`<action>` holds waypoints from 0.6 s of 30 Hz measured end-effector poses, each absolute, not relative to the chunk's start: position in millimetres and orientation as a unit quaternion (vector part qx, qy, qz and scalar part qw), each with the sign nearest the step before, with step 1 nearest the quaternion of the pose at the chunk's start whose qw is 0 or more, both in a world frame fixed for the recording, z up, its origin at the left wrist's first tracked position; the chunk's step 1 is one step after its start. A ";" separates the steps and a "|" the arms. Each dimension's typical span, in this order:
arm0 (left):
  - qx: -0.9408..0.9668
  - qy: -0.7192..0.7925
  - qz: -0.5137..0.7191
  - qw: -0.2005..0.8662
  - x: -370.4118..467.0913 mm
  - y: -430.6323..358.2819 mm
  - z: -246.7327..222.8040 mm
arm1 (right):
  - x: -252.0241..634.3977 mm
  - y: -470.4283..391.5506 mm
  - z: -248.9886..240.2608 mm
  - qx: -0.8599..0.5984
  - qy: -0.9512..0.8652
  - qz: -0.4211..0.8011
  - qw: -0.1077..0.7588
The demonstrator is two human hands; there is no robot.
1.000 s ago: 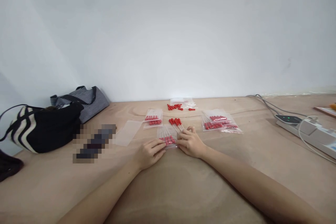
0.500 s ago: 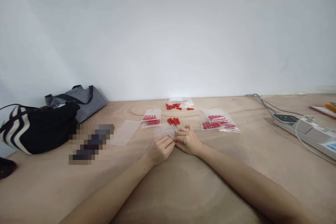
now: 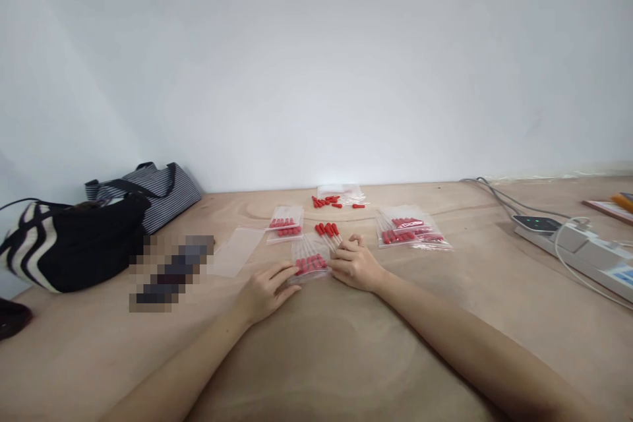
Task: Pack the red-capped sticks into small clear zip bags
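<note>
A clear zip bag (image 3: 311,264) with several red-bulbed droppers lies flat in front of me. My left hand (image 3: 271,289) is at its left edge, fingers apart, with the fingertips near the bag's red bulbs. At the bag's right corner is my right hand (image 3: 353,265), its fingers pinched together on the edge. Several loose droppers with red bulbs (image 3: 327,230) lie just beyond the right hand, their stems partly hidden behind it. Filled bags (image 3: 285,221) rest behind the left hand, and more filled bags (image 3: 413,231) lie to the right.
Loose red bulbs (image 3: 326,201) and a clear bag (image 3: 341,191) lie near the wall. An empty bag (image 3: 236,252) and a blurred dark object (image 3: 173,271) are at left, beside black and striped bags (image 3: 163,194). A power strip (image 3: 583,254) with cables stands at right.
My left hand has moved left, away from my right hand, and its fingers have spread. The red bulbs in the front bag are now uncovered. The right hand is almost unmoved.
</note>
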State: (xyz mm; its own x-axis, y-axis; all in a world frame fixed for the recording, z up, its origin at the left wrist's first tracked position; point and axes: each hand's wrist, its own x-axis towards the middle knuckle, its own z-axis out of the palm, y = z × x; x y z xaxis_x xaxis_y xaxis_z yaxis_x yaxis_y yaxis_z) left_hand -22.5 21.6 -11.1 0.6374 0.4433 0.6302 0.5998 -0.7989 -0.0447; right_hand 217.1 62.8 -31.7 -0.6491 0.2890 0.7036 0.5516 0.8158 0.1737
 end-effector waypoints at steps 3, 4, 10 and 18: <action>-0.899 -0.287 -0.311 0.112 -28.8 21.8 -14.3 | 215.4 58.8 -28.9 -0.196 -0.892 -0.217 0.345; -0.899 -0.283 -0.313 0.113 -28.9 22.3 -15.1 | 214.8 57.8 -28.2 -0.187 -0.892 -0.225 0.346; -0.897 -0.251 -0.315 0.183 -24.2 23.3 -13.1 | 214.6 56.5 -28.7 -0.202 -0.888 -0.218 0.352; -0.887 -0.215 -0.302 0.277 -21.2 26.8 -11.0 | 212.8 54.7 -29.4 -0.242 -0.871 -0.195 0.381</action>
